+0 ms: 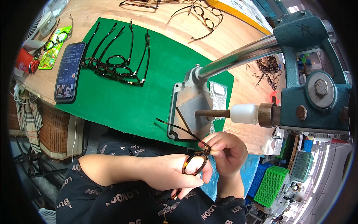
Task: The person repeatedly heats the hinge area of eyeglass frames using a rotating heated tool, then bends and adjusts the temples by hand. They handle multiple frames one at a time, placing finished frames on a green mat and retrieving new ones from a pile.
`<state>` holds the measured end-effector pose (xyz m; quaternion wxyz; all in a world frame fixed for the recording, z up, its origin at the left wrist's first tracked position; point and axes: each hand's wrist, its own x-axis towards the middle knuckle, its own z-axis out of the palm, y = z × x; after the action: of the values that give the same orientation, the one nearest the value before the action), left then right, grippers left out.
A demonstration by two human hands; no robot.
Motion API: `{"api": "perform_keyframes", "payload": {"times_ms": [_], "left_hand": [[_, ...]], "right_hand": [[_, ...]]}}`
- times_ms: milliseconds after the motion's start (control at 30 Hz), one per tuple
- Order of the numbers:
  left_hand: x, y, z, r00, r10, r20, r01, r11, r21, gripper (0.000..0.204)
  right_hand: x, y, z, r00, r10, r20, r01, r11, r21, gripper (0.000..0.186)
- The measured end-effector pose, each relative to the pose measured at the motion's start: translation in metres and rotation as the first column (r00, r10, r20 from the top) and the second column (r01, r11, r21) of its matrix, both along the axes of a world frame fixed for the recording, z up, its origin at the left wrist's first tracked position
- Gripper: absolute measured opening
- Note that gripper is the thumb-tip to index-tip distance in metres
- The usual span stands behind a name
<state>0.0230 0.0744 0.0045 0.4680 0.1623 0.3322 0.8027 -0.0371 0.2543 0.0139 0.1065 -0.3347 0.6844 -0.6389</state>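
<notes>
A round tortoiseshell eyeglass frame (204, 166) is held between my two hands, close to my body. My left hand (175, 173) grips its front, thumb and fingers closed about the rim. At the hinge corner, my right hand (228, 152) pinches the frame with thumb and forefinger. One thin dark temple reaches from there toward the upper left, over the press base (172, 128). Part of the other rim shows below my left hand; the rest is covered by my fingers. Just beyond my hands stands a metal hand press (238, 59) with a white collar (244, 113) on its shaft.
Several dark tortoiseshell glasses (115, 71) lie grouped on a green mat (156, 86), beside a phone (69, 74). More frames (205, 16) rest at the table's far side. A pile of small dark parts (269, 70) lies behind the press. Green baskets (273, 184) stand at the right.
</notes>
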Motion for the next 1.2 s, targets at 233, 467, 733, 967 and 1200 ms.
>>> {"api": "perform_keyframes", "payload": {"times_ms": [233,467,733,967,1200], "left_hand": [[-0.001,-0.001,-0.002,0.999,-0.036,-0.024,0.036,0.999,-0.013,0.018],[0.001,-0.001,-0.001,1.0,-0.011,0.003,0.011,1.0,0.024,0.018],[-0.013,-0.001,0.021,0.99,0.137,-0.025,-0.136,0.99,0.026,0.017],[-0.044,0.007,0.048,0.933,0.315,-0.174,-0.318,0.948,0.013,0.02],[-0.059,0.017,0.054,0.945,0.294,-0.14,-0.305,0.95,-0.065,0.028]], "right_hand": [[-0.009,0.004,0.004,0.996,0.079,-0.045,-0.078,0.997,0.021,0.01],[-0.013,0.005,0.001,0.99,0.136,0.023,-0.135,0.989,-0.062,0.011],[-0.002,-0.002,0.003,0.993,-0.108,-0.046,0.093,0.964,-0.25,0.008],[0.004,0.018,0.013,0.917,-0.381,-0.115,0.352,0.911,-0.216,0.017],[0.012,0.049,-0.001,0.854,-0.519,-0.027,0.509,0.846,-0.16,0.019]]}}
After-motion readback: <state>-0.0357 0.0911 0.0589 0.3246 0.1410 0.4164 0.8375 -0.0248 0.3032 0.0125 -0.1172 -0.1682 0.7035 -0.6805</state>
